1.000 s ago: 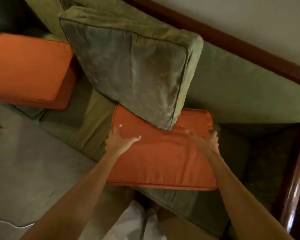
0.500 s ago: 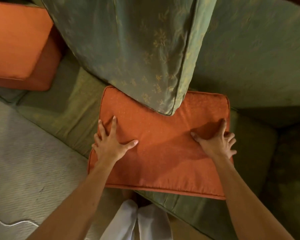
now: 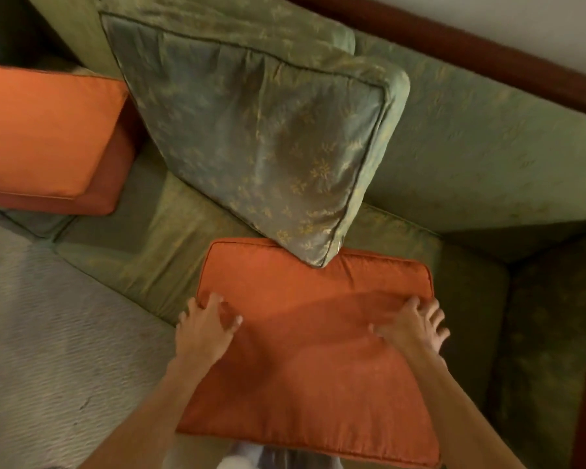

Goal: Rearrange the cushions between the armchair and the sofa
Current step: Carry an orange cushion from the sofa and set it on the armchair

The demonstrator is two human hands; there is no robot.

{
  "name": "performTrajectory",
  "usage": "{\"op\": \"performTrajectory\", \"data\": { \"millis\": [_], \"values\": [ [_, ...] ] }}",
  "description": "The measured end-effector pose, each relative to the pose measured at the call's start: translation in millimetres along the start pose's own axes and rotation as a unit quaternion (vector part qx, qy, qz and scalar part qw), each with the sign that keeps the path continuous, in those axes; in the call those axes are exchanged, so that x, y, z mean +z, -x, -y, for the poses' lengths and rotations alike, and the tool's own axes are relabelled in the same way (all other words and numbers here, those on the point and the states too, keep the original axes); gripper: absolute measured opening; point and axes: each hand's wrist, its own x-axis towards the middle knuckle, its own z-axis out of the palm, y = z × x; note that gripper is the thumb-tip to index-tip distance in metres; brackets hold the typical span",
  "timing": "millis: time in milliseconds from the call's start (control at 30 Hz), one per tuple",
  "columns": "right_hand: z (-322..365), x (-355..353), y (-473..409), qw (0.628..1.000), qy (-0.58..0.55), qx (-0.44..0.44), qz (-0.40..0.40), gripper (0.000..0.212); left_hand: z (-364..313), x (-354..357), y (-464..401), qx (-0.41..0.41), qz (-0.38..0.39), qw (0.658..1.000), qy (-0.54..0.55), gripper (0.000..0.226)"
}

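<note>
The orange cushion lies on the green sofa seat, its 12 o'clock edge under the green patterned cushion. Left hand and right hand rest spread on it, gripping nothing; curl the fingers round both side edges, then draw it free evenly.

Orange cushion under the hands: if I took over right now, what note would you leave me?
Left hand: fingers spread, resting on the flat orange fabric cushion near its left edge.
Right hand: fingers spread, on the same cushion near its right edge.
That cushion lies on the green sofa seat, its front hanging past the seat edge.
A patterned green square cushion leans on the backrest, its corner on the orange one.
A second thick orange cushion sits far left.
Done: cannot tell.
Left: place this cushion.
</note>
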Motion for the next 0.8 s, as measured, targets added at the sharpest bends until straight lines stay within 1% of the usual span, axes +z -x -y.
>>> {"op": "performTrajectory", "data": {
  "millis": [33,67,100,133,200,267,300,333,433,500,533,567,600,667,733,800],
  "values": [
    [17.0,-9.9,-4.9,0.998,0.009,-0.057,-0.038,0.106,-12.0,-13.0,-15.3,0.022,-0.039,0.999,-0.02,0.063],
    [36.6,-17.7,-11.5,0.989,0.004,-0.126,-0.074,0.094,-27.0,-24.8,-31.6,0.059,-0.074,0.995,-0.04,0.058],
    [56.9,-23.5,-18.8,0.976,-0.001,-0.194,-0.095,0.085,-44.1,-35.7,-47.6,0.105,-0.094,0.988,-0.055,0.057],
    [76.7,-28.3,-25.0,0.965,0.001,-0.246,-0.09,0.08,-61.6,-44.3,-64.0,0.153,-0.098,0.981,-0.066,0.058],
    [106.1,-26.8,-42.4,0.955,0.01,-0.294,-0.035,0.077,-94.2,-53.7,-91.8,0.212,-0.058,0.972,-0.085,0.064],
    [117.3,-13.7,-56.7,0.961,0.025,-0.277,0.012,0.073,-113.8,-50.8,-108.9,0.199,0.018,0.976,-0.089,0.076],
    [117.1,-3.9,-61.4,0.965,0.032,-0.261,0.017,0.075,-117.7,-44.0,-112.7,0.18,0.047,0.979,-0.088,0.083],
    [114.2,4.2,-62.0,0.967,0.04,-0.251,0.01,0.079,-117.9,-36.0,-111.3,0.169,0.055,0.979,-0.097,0.089],
    [109.4,19.4,-55.1,0.968,0.052,-0.243,-0.023,0.094,-108.8,-13.7,-105.2,0.18,0.011,0.971,-0.157,0.098],
    [110.1,17.8,-48.5,0.97,0.051,-0.235,-0.015,0.104,-109.1,-16.6,-106.3,0.184,0.011,0.966,-0.183,0.102],
    [109.6,17.5,-44.0,0.969,0.072,-0.238,-0.008,0.106,-110.7,-20.7,-106.3,0.188,0.022,0.963,-0.193,0.101],
    [108.0,18.7,-39.8,0.965,0.101,-0.24,-0.007,0.102,-113.4,-23.5,-105.0,0.197,0.035,0.958,-0.206,0.099],
    [105.4,21.1,-36.4,0.962,0.124,-0.243,-0.017,0.094,-116.4,-24.8,-102.3,0.207,0.043,0.952,-0.221,0.094],
    [101.0,23.8,-31.4,0.96,0.117,-0.248,-0.06,0.066,-121.1,-25.8,-95.7,0.221,0.041,0.942,-0.248,0.076],
    [98.4,23.8,-25.7,0.96,0.076,-0.25,-0.102,0.042,-121.7,-28.5,-88.8,0.232,0.012,0.942,-0.241,0.05],
    [94.6,23.5,-18.1,0.957,0.056,-0.251,-0.132,0.033,-118.8,-30.1,-79.1,0.248,-0.033,0.946,-0.208,0.033]
  ]
}}
